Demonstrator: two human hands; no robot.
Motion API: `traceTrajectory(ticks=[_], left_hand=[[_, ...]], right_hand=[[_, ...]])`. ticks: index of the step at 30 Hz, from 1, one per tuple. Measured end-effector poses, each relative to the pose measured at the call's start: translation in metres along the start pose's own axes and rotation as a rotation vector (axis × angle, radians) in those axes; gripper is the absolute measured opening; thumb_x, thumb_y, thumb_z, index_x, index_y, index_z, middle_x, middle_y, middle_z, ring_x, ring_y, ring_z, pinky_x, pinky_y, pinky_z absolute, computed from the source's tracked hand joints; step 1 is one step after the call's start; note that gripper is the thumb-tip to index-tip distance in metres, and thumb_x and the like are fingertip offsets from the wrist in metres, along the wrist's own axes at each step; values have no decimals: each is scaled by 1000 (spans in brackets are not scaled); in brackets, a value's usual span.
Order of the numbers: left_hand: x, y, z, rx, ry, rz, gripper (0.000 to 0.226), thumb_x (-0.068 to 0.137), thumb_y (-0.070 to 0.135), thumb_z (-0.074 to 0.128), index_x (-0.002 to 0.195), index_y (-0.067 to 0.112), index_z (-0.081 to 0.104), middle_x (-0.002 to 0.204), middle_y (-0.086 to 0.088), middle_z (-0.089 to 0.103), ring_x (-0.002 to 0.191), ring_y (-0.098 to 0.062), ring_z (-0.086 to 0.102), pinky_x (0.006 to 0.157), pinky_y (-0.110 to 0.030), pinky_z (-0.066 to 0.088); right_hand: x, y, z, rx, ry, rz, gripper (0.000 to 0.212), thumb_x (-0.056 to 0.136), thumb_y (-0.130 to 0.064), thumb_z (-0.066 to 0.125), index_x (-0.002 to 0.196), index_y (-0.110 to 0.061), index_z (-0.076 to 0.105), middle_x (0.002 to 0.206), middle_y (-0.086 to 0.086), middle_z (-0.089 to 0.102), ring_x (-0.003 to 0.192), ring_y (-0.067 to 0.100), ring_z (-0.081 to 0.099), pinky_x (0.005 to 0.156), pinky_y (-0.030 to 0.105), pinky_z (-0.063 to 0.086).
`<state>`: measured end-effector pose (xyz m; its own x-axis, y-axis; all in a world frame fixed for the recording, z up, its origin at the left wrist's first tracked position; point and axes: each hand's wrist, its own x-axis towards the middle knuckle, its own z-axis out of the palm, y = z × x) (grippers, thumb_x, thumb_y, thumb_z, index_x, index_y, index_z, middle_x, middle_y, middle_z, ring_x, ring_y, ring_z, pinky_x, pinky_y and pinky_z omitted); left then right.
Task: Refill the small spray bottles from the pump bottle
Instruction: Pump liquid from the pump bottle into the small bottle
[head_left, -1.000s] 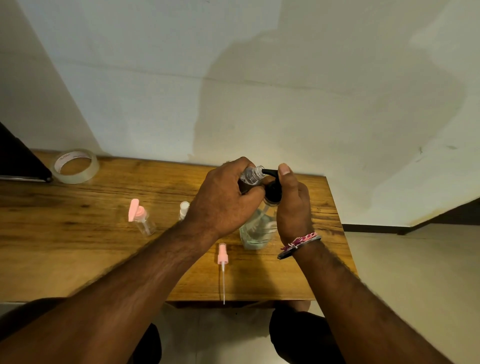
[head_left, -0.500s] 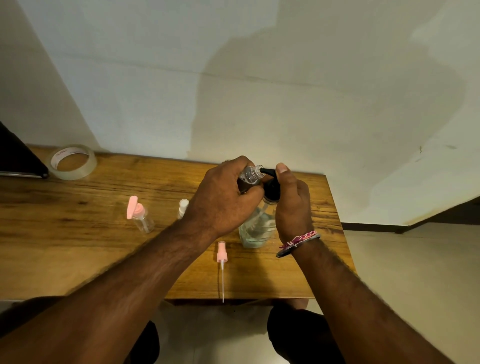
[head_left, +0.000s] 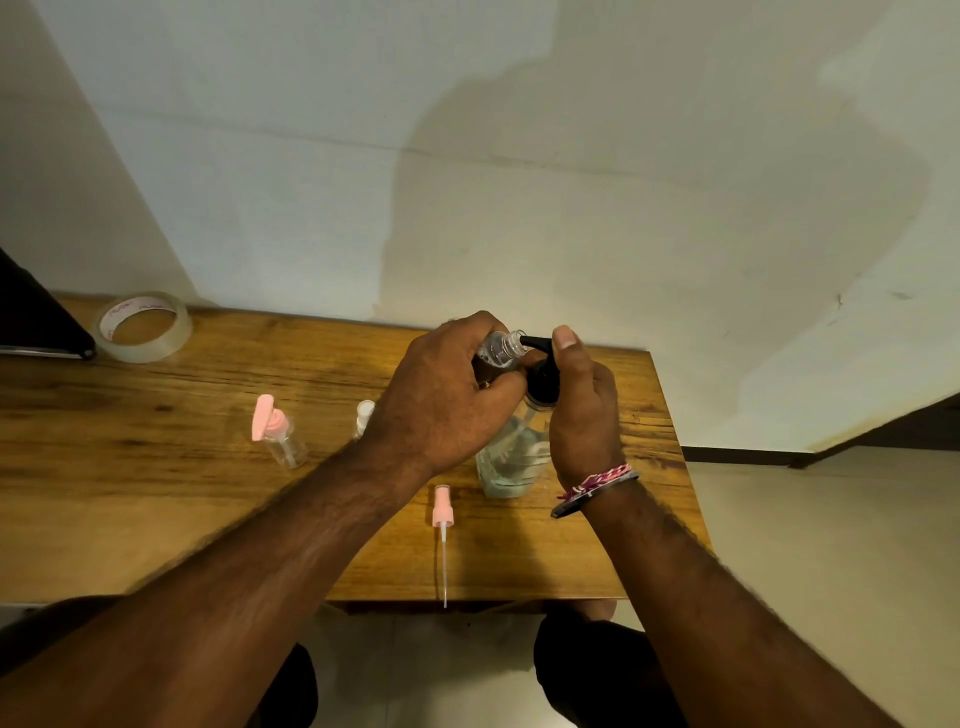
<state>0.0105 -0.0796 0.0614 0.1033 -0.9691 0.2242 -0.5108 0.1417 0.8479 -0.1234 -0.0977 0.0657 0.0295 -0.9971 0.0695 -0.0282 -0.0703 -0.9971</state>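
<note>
Landmark: pump bottle (head_left: 511, 457), clear with black pump head, upright near right end of wooden table (head_left: 156, 493).
- Left hand (head_left: 447, 395): grip curled round small open spray bottle (head_left: 500, 349), tilted, mouth touching pump spout, above landmark.
- Right hand (head_left: 584, 415): grip wrapped on pump head, thumb pressing on top; hides right side of landmark. Beaded bracelet (head_left: 597, 486) on wrist.
- Loose pink sprayer top (head_left: 443, 514) with long tube, flat just left and in front of landmark.
- White-capped small bottle (head_left: 364, 415) left of landmark, mostly hidden behind left wrist.
- Pink-capped small bottle (head_left: 278, 434) farther left, upright.
- Tape roll (head_left: 143, 326) far left, by wall.
</note>
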Motion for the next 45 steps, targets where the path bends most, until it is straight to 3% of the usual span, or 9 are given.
traceTrajectory(ticks=[8, 13, 18, 24, 40, 45], left_hand=[[0, -2, -1, 5, -1, -6, 10, 91, 26, 74, 97, 25, 66, 86, 8, 66, 80, -12, 62, 64, -32, 51], [0, 0, 0, -2, 2, -8, 12, 91, 27, 75, 94, 25, 64, 83, 10, 64, 75, -8, 59, 61, -26, 45], [1, 1, 0, 9, 3, -7, 11, 91, 27, 75, 94, 25, 64, 83, 9, 64, 75, -10, 60, 61, -26, 44], [1, 0, -1, 5, 7, 1, 11, 90, 26, 75, 96, 23, 66, 85, 8, 66, 77, -12, 62, 63, -32, 51], [0, 3, -2, 14, 3, -19, 13, 91, 29, 76, 96, 24, 66, 86, 10, 64, 78, -9, 60, 63, -27, 45], [-1, 3, -2, 1, 5, -16, 11, 90, 26, 76, 97, 24, 67, 86, 8, 66, 79, -12, 62, 65, -35, 53]], right_hand=[[2, 5, 2, -54, 10, -40, 48, 86, -64, 47, 86, -27, 79, 92, 17, 75, 91, 29, 72, 77, 36, 56], [1, 2, 0, -14, 15, -2, 50, 82, -66, 47, 73, -29, 78, 79, -1, 75, 78, 6, 70, 68, 16, 52], [0, 1, 0, -19, 3, -4, 50, 81, -67, 46, 71, -30, 79, 76, -3, 75, 75, 3, 69, 67, 12, 51], [2, 5, 0, -22, -4, -39, 42, 85, -64, 49, 75, -38, 80, 88, 14, 75, 80, 10, 70, 70, 18, 53], [0, 3, 0, -36, 15, -11, 48, 82, -69, 47, 73, -34, 79, 88, 13, 74, 80, 10, 69, 73, 22, 54], [0, 0, 1, -18, 6, -18, 42, 83, -65, 48, 75, -38, 80, 91, 13, 74, 85, 14, 71, 75, 25, 56]])
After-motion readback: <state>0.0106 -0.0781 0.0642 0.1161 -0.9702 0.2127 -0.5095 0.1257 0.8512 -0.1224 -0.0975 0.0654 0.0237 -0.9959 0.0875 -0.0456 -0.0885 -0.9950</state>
